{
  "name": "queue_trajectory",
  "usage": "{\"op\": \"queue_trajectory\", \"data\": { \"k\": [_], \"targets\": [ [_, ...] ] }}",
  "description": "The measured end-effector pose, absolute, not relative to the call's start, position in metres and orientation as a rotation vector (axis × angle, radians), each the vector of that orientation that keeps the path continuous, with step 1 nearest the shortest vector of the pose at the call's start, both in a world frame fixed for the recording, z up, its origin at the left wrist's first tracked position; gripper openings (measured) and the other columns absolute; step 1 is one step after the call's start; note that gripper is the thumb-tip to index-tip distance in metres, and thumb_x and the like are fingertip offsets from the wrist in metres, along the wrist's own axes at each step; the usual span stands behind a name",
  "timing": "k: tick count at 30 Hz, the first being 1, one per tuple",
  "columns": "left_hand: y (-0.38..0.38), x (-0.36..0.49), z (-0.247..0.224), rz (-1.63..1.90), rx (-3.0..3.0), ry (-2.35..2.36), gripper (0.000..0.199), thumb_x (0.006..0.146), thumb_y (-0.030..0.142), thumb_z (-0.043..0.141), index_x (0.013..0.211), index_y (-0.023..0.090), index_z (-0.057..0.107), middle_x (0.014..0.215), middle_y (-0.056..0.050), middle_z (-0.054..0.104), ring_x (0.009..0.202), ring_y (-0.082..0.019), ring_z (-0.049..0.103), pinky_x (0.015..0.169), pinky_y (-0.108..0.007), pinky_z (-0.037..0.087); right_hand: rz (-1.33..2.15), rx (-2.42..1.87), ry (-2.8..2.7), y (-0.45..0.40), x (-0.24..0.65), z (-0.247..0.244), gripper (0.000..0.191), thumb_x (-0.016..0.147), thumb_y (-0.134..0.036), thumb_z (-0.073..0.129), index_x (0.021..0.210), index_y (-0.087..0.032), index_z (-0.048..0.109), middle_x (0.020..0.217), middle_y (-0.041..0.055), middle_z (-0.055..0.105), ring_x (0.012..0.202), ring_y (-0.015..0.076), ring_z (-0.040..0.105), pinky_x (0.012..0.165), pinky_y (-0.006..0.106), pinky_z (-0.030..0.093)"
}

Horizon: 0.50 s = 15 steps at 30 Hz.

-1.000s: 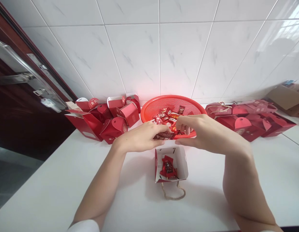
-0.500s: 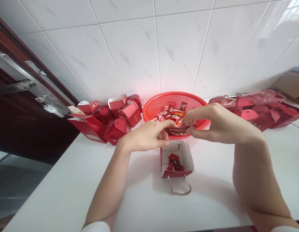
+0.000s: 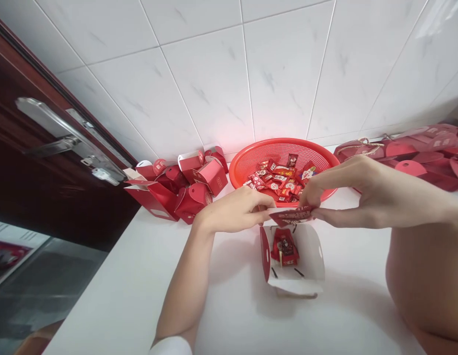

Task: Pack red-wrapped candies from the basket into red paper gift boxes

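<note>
An open red paper gift box (image 3: 313,256) with a white inside lies on the white table in front of me. Several red-wrapped sweets (image 3: 285,246) are inside it. At its far side, my right hand (image 3: 347,197) pinches the right end of a dark red printed flap (image 3: 290,217) between thumb and fingers. My left hand (image 3: 239,212) has its fingers closed at the flap's left end; its fingertips are partly hidden. Just behind both hands stands a red plastic basket (image 3: 247,153) with several wrapped sweets (image 3: 284,180) in it.
Several red gift boxes (image 3: 173,187) stand at the back left, some with lids up. More red boxes (image 3: 417,158) are piled at the back right. A tiled wall (image 3: 221,79) runs behind the table, and a dark door with a metal handle (image 3: 62,143) is at left.
The box has tipped, its near wall now spread toward me and its rope handle mostly hidden. Both hands stay at the far flap, and my right hand has moved slightly off the basket.
</note>
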<state>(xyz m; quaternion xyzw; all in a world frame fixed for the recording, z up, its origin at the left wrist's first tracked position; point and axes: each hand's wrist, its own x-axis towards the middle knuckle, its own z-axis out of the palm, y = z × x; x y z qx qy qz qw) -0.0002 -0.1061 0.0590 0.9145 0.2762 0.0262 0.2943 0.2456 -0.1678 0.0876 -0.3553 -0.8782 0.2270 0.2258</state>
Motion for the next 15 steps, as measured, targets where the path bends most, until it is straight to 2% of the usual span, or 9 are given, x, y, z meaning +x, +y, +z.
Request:
{"op": "queue_trajectory", "data": {
  "k": [4, 10, 12, 15],
  "targets": [
    [-0.111, 0.001, 0.065, 0.119, 2.425, 0.728, 0.027, 0.099, 0.029, 0.049, 0.078, 0.018, 0.062, 0.068, 0.002, 0.06, 0.061, -0.012, 0.051, 0.059, -0.026, 0.036, 0.748, -0.916, -2.47, -0.17, 0.246, 0.09, 0.014, 0.087, -0.017, 0.058, 0.079, -0.021, 0.069, 0.073, 0.0002, 0.071, 0.067, 0.0151, 0.065, 0.062, 0.028, 0.052],
    [-0.11, 0.001, 0.065, 0.101, 2.445, 0.706, 0.027, 0.1, 0.03, 0.048, 0.085, 0.018, 0.067, 0.068, 0.002, 0.059, 0.063, -0.012, 0.052, 0.058, -0.026, 0.034, 0.712, -0.985, -2.593, -0.172, 0.244, 0.088, 0.014, 0.087, -0.012, 0.057, 0.078, -0.018, 0.065, 0.069, -0.0011, 0.067, 0.063, 0.0116, 0.06, 0.059, 0.024, 0.042],
    [-0.109, 0.002, 0.065, 0.089, 2.439, 0.711, 0.028, 0.101, 0.031, 0.048, 0.084, 0.018, 0.067, 0.07, 0.001, 0.061, 0.064, -0.013, 0.053, 0.058, -0.026, 0.035, 0.632, -1.073, -2.649, -0.175, 0.236, 0.085, 0.016, 0.087, -0.009, 0.057, 0.076, -0.018, 0.063, 0.066, -0.0015, 0.063, 0.058, 0.011, 0.055, 0.055, 0.025, 0.034],
    [-0.108, 0.002, 0.064, 0.086, 2.426, 0.708, 0.032, 0.101, 0.034, 0.046, 0.081, 0.018, 0.065, 0.07, 0.001, 0.061, 0.064, -0.013, 0.053, 0.058, -0.026, 0.036, 0.463, -1.12, -2.749, -0.178, 0.217, 0.079, 0.019, 0.087, -0.006, 0.057, 0.073, -0.018, 0.06, 0.057, -0.004, 0.052, 0.049, 0.0096, 0.039, 0.052, 0.027, 0.023]
  ]
}}
